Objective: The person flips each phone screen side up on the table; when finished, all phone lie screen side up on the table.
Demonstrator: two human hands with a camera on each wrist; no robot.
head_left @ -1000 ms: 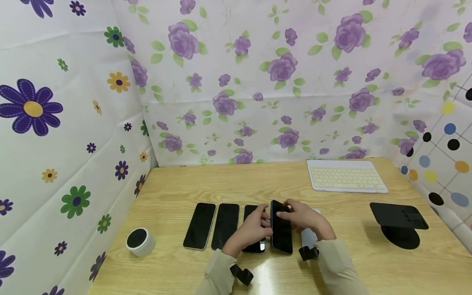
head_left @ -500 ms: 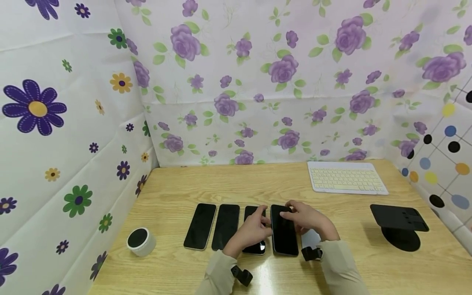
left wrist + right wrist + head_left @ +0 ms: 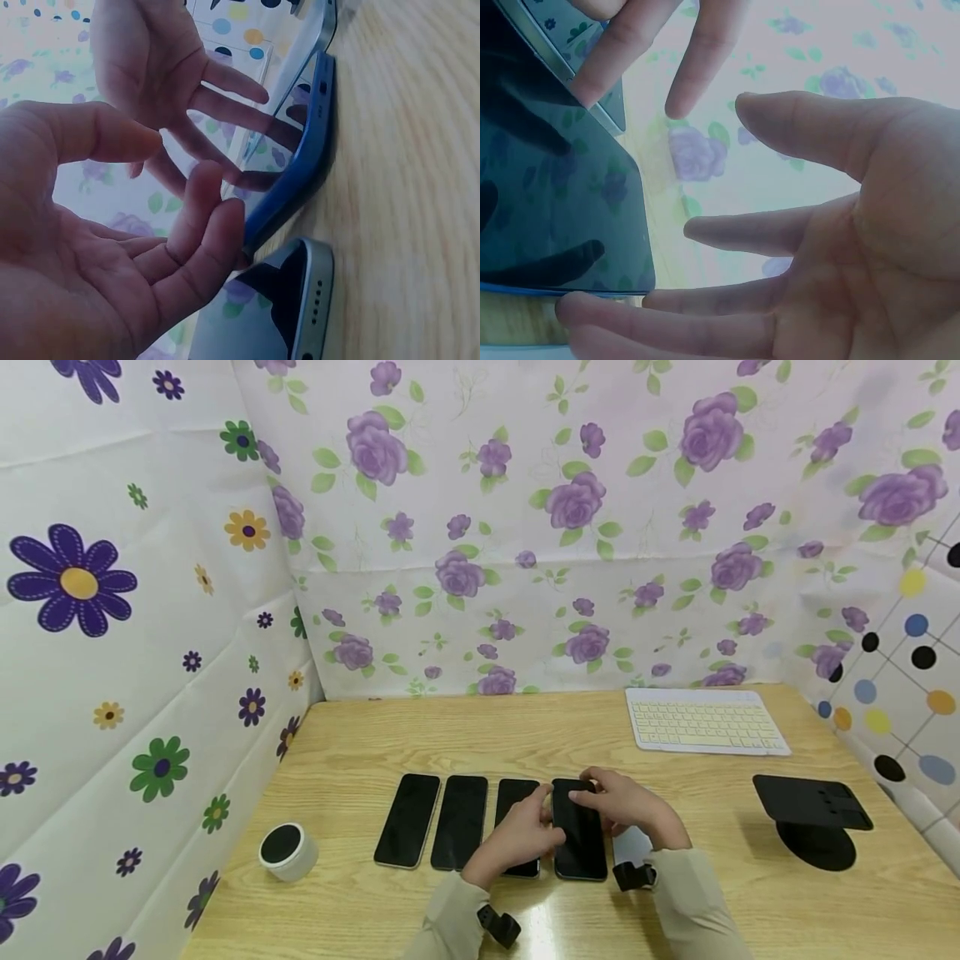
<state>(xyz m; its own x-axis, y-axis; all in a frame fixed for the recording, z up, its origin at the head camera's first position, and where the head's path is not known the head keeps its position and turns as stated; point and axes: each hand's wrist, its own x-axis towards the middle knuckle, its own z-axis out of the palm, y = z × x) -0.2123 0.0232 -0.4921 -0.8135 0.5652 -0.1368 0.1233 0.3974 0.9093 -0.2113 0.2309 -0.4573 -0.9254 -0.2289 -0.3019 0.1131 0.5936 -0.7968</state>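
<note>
A blue-edged smartphone [image 3: 579, 839] lies screen up on the wooden table, between my two hands. My left hand [image 3: 519, 833] hovers over the neighbouring silver-edged phone [image 3: 517, 792] and covers part of it. In the left wrist view its relaxed fingertips come close to the blue phone's side [image 3: 304, 161]; in the right wrist view one fingertip is at the phones' edges. My right hand [image 3: 628, 803] is at the blue phone's right side, thumb above the screen. Its straight fingers [image 3: 667, 315] reach the phone's edge in the right wrist view. Neither hand grips it.
Two more black-screened phones, one [image 3: 459, 822] beside the other [image 3: 407, 821], lie to the left. A light-coloured flat object [image 3: 632, 846] is partly under my right hand. Around stand a white round device [image 3: 288, 852], a keyboard [image 3: 707, 720] and a black stand [image 3: 813, 818].
The blue-edged phone was tilted with its left edge raised; it has come down flat on the table. My left hand has shifted slightly right towards it.
</note>
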